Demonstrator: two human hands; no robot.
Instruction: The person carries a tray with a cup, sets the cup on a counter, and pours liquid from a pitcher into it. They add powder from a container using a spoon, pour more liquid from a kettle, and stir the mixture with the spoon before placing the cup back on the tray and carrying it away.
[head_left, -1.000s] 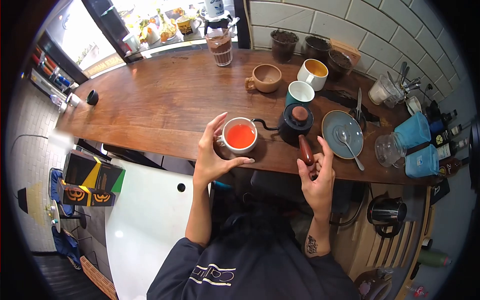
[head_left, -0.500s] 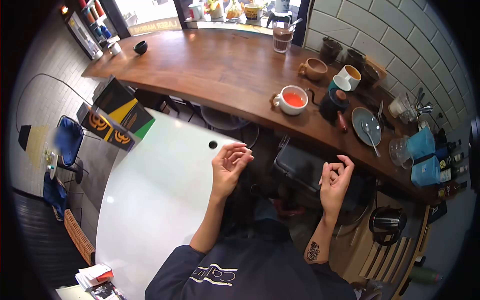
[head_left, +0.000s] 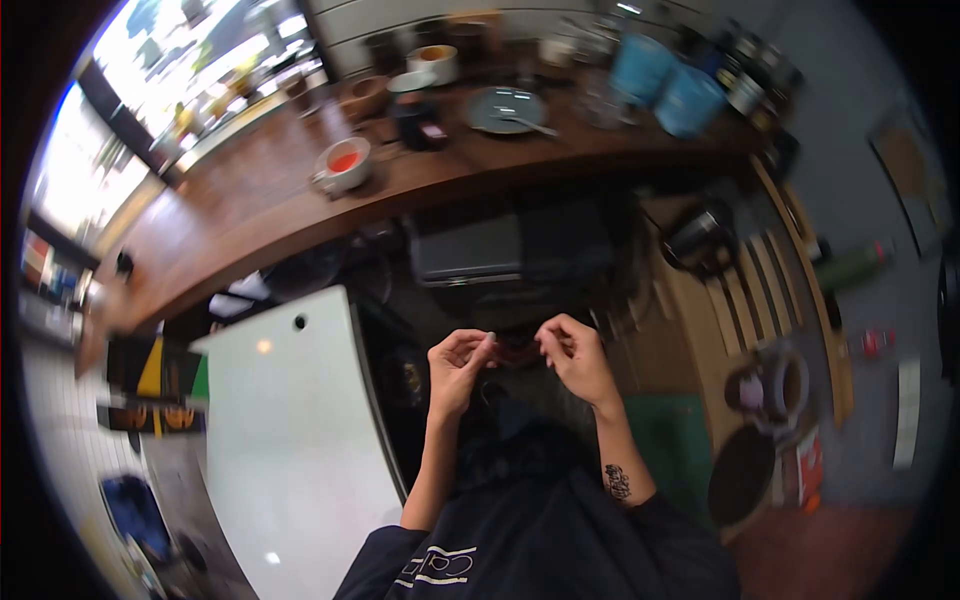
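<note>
Blur obscures the small dark piece [head_left: 516, 350] our left hand [head_left: 458, 365] and right hand [head_left: 575, 358] pinch at its 9 and 3 o'clock ends; we judge it light and pliable.

Colour log, for your reference.

- The small reddish-brown thing [head_left: 516, 350] between your left hand [head_left: 458, 368] and right hand [head_left: 577, 362] is dark (blurred, no pattern readable).
- Your dark navy cloth top [head_left: 540, 545] has white lettering [head_left: 438, 566], and there is a black tattoo [head_left: 617, 482] on your right forearm.
- The long wooden counter [head_left: 250, 200] is warm brown.
- The round white cup [head_left: 343, 163] holds orange-red liquid.
- The squat black kettle [head_left: 415, 120] is plain.
- The round plate [head_left: 505, 108] is grey-blue.
- The two soft bags [head_left: 640, 65] are light blue.
- The flat glossy table panel [head_left: 290, 450] is plain white.
- The cardboard boxes [head_left: 150, 385] are black with yellow and green wedges.
</note>
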